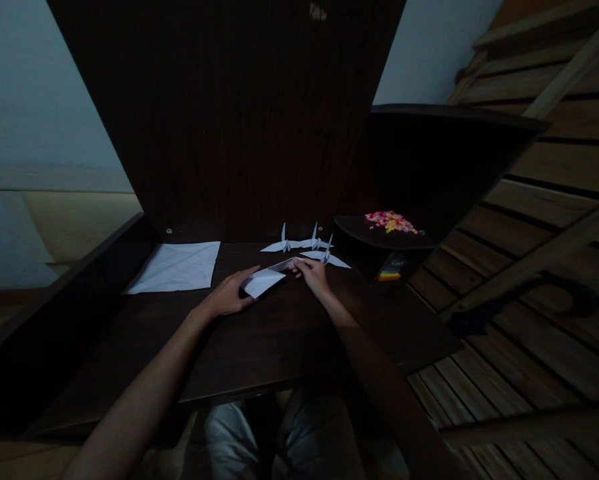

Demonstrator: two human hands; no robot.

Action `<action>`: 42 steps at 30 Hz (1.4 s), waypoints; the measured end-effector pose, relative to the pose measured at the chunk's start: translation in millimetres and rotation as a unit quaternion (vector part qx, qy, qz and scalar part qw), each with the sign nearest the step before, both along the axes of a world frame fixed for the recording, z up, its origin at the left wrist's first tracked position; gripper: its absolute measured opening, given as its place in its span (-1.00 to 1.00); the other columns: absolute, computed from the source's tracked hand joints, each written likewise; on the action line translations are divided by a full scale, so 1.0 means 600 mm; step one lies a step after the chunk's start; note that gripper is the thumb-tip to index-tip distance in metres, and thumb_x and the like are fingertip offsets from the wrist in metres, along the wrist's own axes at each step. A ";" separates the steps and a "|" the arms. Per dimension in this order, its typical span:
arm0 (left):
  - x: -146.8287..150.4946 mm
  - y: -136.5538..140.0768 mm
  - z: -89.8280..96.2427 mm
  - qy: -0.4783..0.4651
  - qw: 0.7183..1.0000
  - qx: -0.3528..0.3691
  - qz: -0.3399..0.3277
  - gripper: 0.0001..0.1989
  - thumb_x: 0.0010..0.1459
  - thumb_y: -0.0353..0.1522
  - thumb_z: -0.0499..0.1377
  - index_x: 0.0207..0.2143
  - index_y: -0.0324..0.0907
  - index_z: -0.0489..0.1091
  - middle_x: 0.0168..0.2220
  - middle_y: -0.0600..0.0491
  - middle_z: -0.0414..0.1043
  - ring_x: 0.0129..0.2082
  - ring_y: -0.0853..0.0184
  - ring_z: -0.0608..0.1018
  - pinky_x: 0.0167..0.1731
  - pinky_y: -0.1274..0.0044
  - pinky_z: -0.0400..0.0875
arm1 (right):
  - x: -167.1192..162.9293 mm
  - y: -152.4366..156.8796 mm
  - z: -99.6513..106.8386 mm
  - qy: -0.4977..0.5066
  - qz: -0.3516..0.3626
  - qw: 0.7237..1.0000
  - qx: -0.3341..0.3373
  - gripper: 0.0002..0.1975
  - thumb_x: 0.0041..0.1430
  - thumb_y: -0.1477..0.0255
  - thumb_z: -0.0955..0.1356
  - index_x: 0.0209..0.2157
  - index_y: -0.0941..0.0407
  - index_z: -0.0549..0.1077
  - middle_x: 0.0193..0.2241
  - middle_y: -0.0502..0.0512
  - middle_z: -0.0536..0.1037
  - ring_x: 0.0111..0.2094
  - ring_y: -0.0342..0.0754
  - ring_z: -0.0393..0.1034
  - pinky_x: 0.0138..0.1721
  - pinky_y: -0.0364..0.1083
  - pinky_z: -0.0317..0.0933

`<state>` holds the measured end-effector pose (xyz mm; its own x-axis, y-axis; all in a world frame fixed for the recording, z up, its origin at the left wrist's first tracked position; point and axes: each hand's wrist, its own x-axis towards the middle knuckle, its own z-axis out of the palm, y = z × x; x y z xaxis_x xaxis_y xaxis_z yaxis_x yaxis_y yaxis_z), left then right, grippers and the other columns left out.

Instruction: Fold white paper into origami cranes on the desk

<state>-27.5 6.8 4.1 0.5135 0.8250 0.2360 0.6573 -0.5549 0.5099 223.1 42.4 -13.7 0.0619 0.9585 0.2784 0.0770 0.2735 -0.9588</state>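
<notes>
A partly folded piece of white paper [263, 283] lies between my hands on the dark desk. My left hand [228, 293] grips its left side, thumb at the near edge and fingers along the far edge. With fingers pinched, my right hand [310, 272] holds the far right tip of the same paper. Just beyond my right hand stand three folded paper cranes: one at the left [285, 245], one behind [316, 243] and one nearest [327, 256]. Their wings are spread and they nearly touch each other.
A creased white sheet [179, 267] lies at the desk's left. On a low corner shelf [349, 228] at the right is a pile of small pink, red and yellow pieces [392, 221]. A colourful packet [390, 268] sits below. Wooden slats [544, 267] rise at the right.
</notes>
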 end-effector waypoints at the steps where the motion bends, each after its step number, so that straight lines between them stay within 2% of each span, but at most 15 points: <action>1: 0.000 0.003 -0.001 -0.020 1.000 -0.002 0.001 -0.29 0.01 -0.27 0.15 0.23 -0.22 0.12 0.21 -0.10 0.21 0.15 0.10 0.33 0.14 0.31 0.19 | -0.001 -0.001 0.002 0.003 -0.003 1.000 0.002 -0.68 0.03 0.20 0.34 -0.49 0.19 0.53 -0.49 0.11 0.57 -0.49 -0.14 0.40 -0.54 -0.20 0.25; 6: -0.003 0.011 0.001 -0.128 0.990 -0.036 0.050 -0.57 0.11 -0.17 0.10 -0.04 -0.20 0.44 -0.05 -0.03 0.50 -0.05 0.13 0.51 0.00 0.37 0.34 | -0.005 -0.009 0.014 0.008 -0.014 1.000 0.021 -0.66 0.02 0.17 0.34 -0.58 0.16 0.48 -0.58 0.06 0.52 -0.61 -0.19 0.29 -0.60 -0.21 0.18; 10: -0.004 0.011 0.005 -0.202 0.970 -0.091 0.100 -0.57 0.05 -0.07 0.17 -0.24 -0.23 0.52 -0.23 -0.03 0.57 -0.20 0.12 0.55 -0.16 0.38 0.42 | -0.005 -0.015 0.019 0.002 -0.018 1.000 0.025 -0.63 0.03 0.16 0.34 -0.66 0.14 0.41 -0.72 -0.03 0.38 -0.72 -0.25 0.11 -0.69 -0.21 0.01; 15: -0.003 0.014 0.001 -0.294 0.934 -0.162 0.120 -0.52 -0.09 -0.06 0.27 -0.25 -0.26 0.51 -0.28 -0.04 0.57 -0.27 0.14 0.56 -0.29 0.41 0.45 | -0.006 -0.016 0.020 0.039 -0.018 0.999 0.025 -0.66 -0.02 0.16 0.37 -0.63 0.14 0.41 -0.68 -0.04 0.40 -0.72 -0.27 0.09 -0.71 -0.21 -0.06; 21: -0.004 0.016 0.006 -0.324 0.917 -0.182 0.147 -0.57 -0.17 -0.09 0.33 -0.35 -0.24 0.51 -0.34 -0.04 0.58 -0.33 0.19 0.58 -0.33 0.45 0.46 | -0.005 -0.013 0.022 0.093 -0.040 0.995 0.008 -0.71 -0.09 0.20 0.41 -0.46 0.17 0.52 -0.67 -0.05 0.41 -0.71 -0.26 0.11 -0.70 -0.20 -0.07; 26: -0.005 0.015 0.006 -0.324 0.913 -0.184 0.169 -0.55 -0.20 -0.08 0.34 -0.36 -0.25 0.50 -0.36 -0.03 0.57 -0.36 0.21 0.58 -0.36 0.47 0.45 | -0.005 -0.013 0.024 0.121 -0.052 0.991 0.006 -0.76 -0.12 0.25 0.42 -0.50 0.17 0.52 -0.68 -0.05 0.41 -0.71 -0.27 0.10 -0.70 -0.21 -0.06; 32: -0.006 0.020 0.000 -0.336 0.908 -0.197 0.154 -0.56 -0.19 -0.09 0.34 -0.36 -0.25 0.49 -0.33 -0.05 0.58 -0.33 0.20 0.58 -0.32 0.45 0.46 | -0.005 -0.013 0.023 0.131 -0.061 0.989 0.010 -0.78 -0.11 0.28 0.41 -0.54 0.18 0.51 -0.68 -0.03 0.44 -0.72 -0.27 0.10 -0.71 -0.21 -0.06; 37: -0.007 0.021 -0.002 -0.338 0.908 -0.187 0.160 -0.57 -0.18 -0.08 0.34 -0.37 -0.25 0.49 -0.35 -0.05 0.57 -0.35 0.21 0.57 -0.33 0.44 0.45 | -0.003 -0.011 0.020 0.134 -0.024 0.990 -0.022 -0.69 -0.21 0.29 0.46 -0.40 0.19 0.53 -0.62 0.02 0.52 -0.72 -0.25 0.15 -0.72 -0.21 -0.05; 42: -0.005 0.017 0.002 -0.339 0.908 -0.183 0.166 -0.54 -0.21 -0.07 0.35 -0.37 -0.26 0.49 -0.36 -0.06 0.57 -0.34 0.19 0.57 -0.33 0.44 0.45 | -0.006 -0.012 0.020 0.129 -0.017 0.991 -0.029 -0.70 -0.22 0.25 0.47 -0.47 0.19 0.49 -0.63 0.02 0.51 -0.73 -0.26 0.14 -0.72 -0.22 -0.07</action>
